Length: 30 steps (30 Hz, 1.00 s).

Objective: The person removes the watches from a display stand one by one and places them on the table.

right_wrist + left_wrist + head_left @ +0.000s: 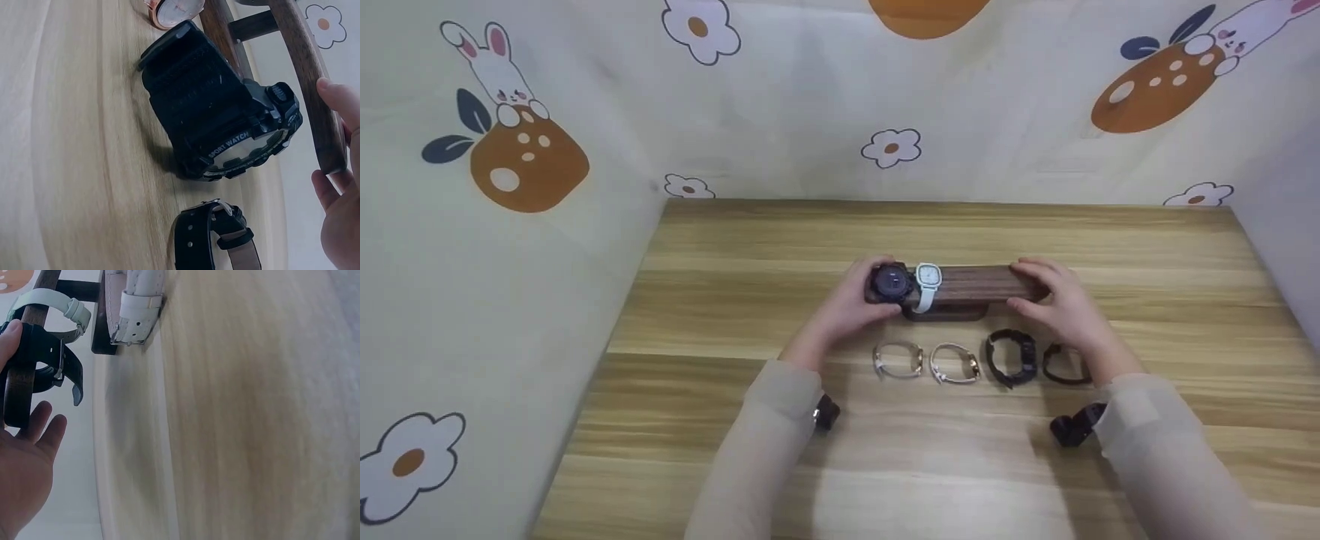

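A dark wooden watch stand (986, 285) stands toward the back of the table, its top bar raised over a base. My left hand (851, 300) holds the bar's left end, thumb at the front beside a black round-faced watch (892, 282). Next to that watch, a pale mint watch (928, 276) is strapped around the bar. At the opposite end, my right hand (1069, 307) grips the bar between thumb and fingers; in the right wrist view its thumb (337, 98) lies along the wood. The middle of the bar bears no watch.
In front of the stand, several buckled watches form a row: two light-strapped ones, including a white strap (140, 318), a bulky black sport watch (197, 101), and a slim black-strapped watch (194, 242). A patterned backdrop (810, 112) rises behind the wood-grain table (735, 255).
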### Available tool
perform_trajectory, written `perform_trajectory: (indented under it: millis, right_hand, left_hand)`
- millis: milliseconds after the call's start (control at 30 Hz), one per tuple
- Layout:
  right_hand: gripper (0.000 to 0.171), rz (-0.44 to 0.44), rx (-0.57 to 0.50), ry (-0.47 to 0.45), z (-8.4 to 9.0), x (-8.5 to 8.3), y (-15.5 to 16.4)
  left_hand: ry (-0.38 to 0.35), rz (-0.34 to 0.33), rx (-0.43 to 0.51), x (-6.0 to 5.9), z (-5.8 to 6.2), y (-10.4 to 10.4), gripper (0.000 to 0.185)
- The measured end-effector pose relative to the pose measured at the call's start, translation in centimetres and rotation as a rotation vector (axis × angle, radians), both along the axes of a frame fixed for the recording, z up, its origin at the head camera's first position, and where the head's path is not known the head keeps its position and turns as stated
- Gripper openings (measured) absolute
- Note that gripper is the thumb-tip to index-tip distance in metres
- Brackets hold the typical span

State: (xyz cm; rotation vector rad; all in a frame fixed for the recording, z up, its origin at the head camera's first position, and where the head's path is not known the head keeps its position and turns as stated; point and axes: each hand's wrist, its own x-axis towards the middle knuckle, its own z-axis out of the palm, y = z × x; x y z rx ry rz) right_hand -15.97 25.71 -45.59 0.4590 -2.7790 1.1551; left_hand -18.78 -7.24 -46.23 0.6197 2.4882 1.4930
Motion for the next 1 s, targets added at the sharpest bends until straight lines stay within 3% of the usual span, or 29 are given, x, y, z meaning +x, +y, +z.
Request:
perform_trajectory:
  millis: [500,1000]
  right_hand:
    - [0.056,-0.012,0.002,-0.046,0.16,0.01,0.02]
    - [0.054,-0.009,0.013,-0.024,0.13,0.05,0.01]
  left_hand:
    - [-0.032,-0.012,0.080,-0.15,-0.04,-0.94,0.071]
    - [-0.038,0.011,0.038,-0.21,-0.07,-1.06,0.073]
